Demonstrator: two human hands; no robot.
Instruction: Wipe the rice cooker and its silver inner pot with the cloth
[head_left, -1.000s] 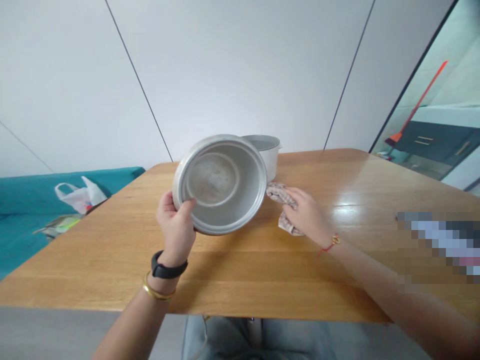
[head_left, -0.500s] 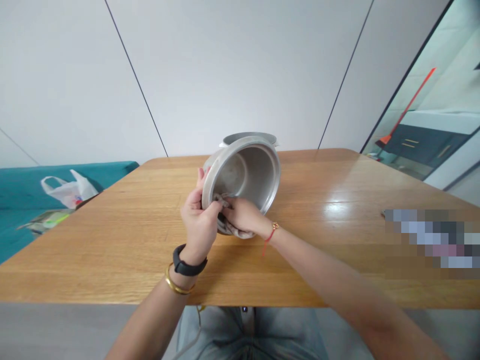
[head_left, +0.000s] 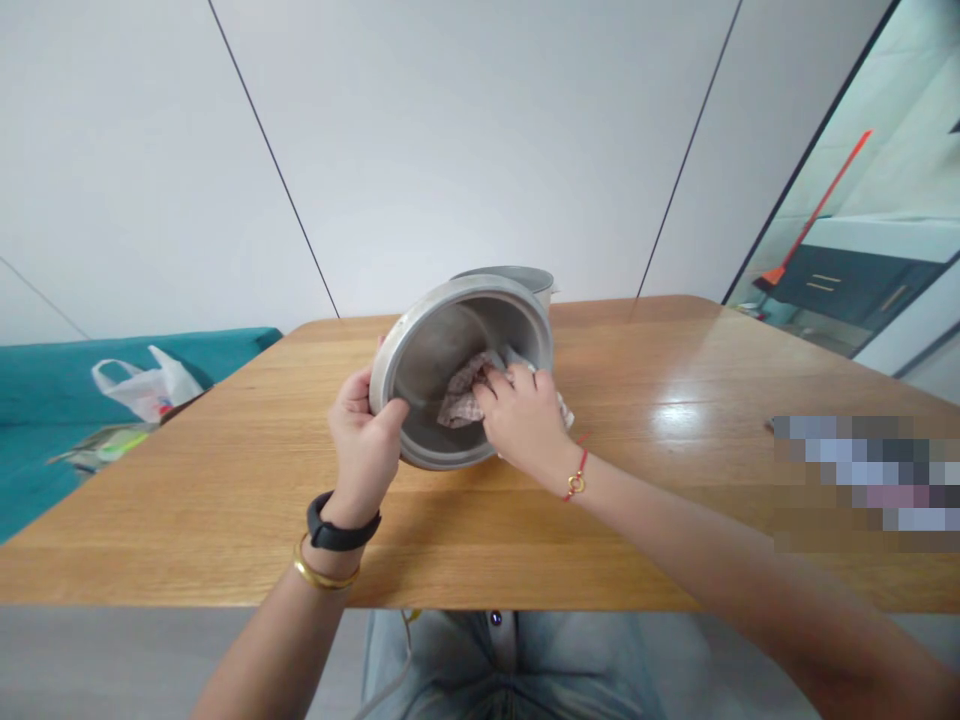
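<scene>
A round grey metal inner pot [head_left: 431, 365] is tilted over the table with its mouth facing me. My left hand [head_left: 364, 430] grips its rim at the left, thumb inside the edge and fingers behind the outer wall. At the pot's right side, my right hand [head_left: 529, 415] holds a crumpled checked cloth [head_left: 465, 395], which lies against the inside of the pot. Part of the cloth hangs out past the rim. Behind the pot stands another round vessel [head_left: 536, 280] with a grey rim, mostly hidden.
The wooden table [head_left: 645, 520] reaches the white wall. To the left, a white plastic bag [head_left: 146, 385] sits on a teal sofa [head_left: 45, 395]. A blurred-out patch [head_left: 870, 480] covers something at the table's right. A red-handled broom [head_left: 817, 210] leans in the far-right doorway.
My right hand and the cloth have moved from the lower left rim to the pot's right side. My left hand has shifted left with the rim, and the pot's mouth has turned more towards me.
</scene>
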